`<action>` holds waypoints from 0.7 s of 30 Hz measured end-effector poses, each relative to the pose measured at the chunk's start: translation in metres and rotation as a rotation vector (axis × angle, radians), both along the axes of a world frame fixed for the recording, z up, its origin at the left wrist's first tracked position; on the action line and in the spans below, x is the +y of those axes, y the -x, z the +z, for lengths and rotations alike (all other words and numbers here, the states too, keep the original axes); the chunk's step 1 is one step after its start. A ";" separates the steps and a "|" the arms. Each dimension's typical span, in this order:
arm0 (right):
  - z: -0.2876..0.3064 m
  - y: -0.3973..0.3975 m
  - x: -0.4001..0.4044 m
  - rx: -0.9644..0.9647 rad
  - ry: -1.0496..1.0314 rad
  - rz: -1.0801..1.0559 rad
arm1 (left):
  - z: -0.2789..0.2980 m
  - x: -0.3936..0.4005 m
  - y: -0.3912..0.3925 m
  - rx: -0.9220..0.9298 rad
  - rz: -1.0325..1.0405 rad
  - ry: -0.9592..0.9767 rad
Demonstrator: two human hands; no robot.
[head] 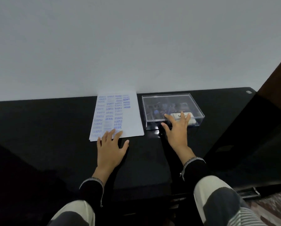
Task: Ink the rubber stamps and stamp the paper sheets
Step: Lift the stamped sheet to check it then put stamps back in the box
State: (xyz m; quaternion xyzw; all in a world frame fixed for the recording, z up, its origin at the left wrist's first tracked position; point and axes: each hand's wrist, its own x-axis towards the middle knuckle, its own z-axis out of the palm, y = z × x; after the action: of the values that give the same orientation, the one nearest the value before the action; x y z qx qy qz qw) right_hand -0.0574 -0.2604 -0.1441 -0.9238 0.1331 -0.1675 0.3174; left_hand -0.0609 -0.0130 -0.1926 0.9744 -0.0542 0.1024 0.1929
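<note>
The left hand lies flat, fingers spread, on the stamped sheets. The right hand, fingers straight, touches the clear box on the worktop.

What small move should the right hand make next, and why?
Probably lift the lid of the clear plastic box: the right hand rests open on its near edge, the stamps lie closed inside, and the left hand already steadies the stamped white paper sheets.

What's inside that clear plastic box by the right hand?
Inside the clear box lie several dark stamps, too blurred to count, and a white labelled block. The right hand covers its near part.
</note>
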 end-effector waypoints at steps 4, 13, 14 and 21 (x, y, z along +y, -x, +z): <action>-0.001 -0.037 0.004 -0.014 -0.012 -0.002 | 0.000 -0.001 -0.002 0.003 0.015 0.013; 0.000 -0.087 0.005 -0.023 -0.005 0.035 | -0.002 0.000 -0.004 -0.009 0.029 -0.011; 0.001 -0.089 0.006 -0.023 -0.002 0.036 | -0.002 -0.001 -0.004 -0.007 0.032 -0.003; 0.006 -0.098 0.005 0.037 0.052 0.052 | 0.000 -0.001 -0.003 0.006 0.035 0.033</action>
State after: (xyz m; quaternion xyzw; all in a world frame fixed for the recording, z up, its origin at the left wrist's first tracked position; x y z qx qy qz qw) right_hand 0.0402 -0.2554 -0.1385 -0.9378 0.1103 -0.1456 0.2951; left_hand -0.0582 -0.0142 -0.1922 0.9722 -0.0345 0.1036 0.2074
